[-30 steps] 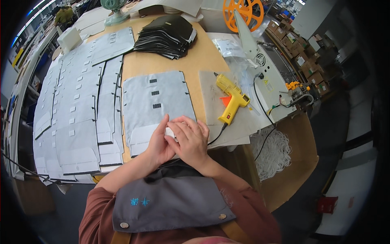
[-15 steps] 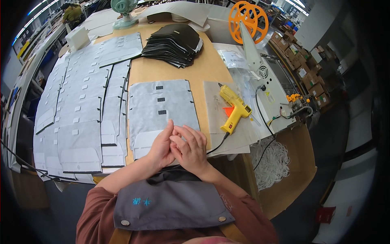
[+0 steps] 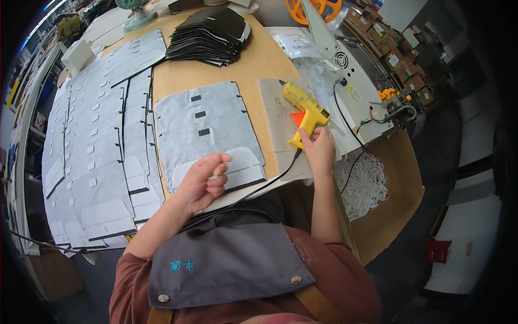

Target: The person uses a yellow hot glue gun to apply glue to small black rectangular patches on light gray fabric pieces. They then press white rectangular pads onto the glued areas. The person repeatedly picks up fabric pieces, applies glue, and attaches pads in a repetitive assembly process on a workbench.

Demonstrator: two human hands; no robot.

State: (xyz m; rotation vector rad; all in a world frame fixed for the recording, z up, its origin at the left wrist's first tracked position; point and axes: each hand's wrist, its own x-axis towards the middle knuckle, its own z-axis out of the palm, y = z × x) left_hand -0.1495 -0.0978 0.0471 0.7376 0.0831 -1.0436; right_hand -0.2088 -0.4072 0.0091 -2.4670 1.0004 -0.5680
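My right hand [image 3: 319,148] is at the lower end of the handle of a yellow hot glue gun [image 3: 305,110] with an orange trigger, thumb and fingers on either side of it. The gun lies on a stained, pale sheet [image 3: 273,110]. My left hand [image 3: 205,181] is closed, its fingers curled in, over the near edge of a grey fabric panel [image 3: 181,127]; anything inside the fingers is hidden. Three dark patches [image 3: 200,114] run down the panel, and a white flap [image 3: 243,166] crosses its near end.
Overlapping grey panels [image 3: 102,162] cover the table's left side. Behind are a stack of black pieces [image 3: 208,35] and a green fan [image 3: 137,19]. At right stands a pale machine [image 3: 359,81], with a cardboard box [image 3: 402,200] of white strands below. The gun's black cord [image 3: 259,184] crosses the front edge.
My hands, together over the panel before, have parted. The right has moved right and taken hold of the glue gun's handle; the left stays near the panel, now curled. The view has shifted slightly.
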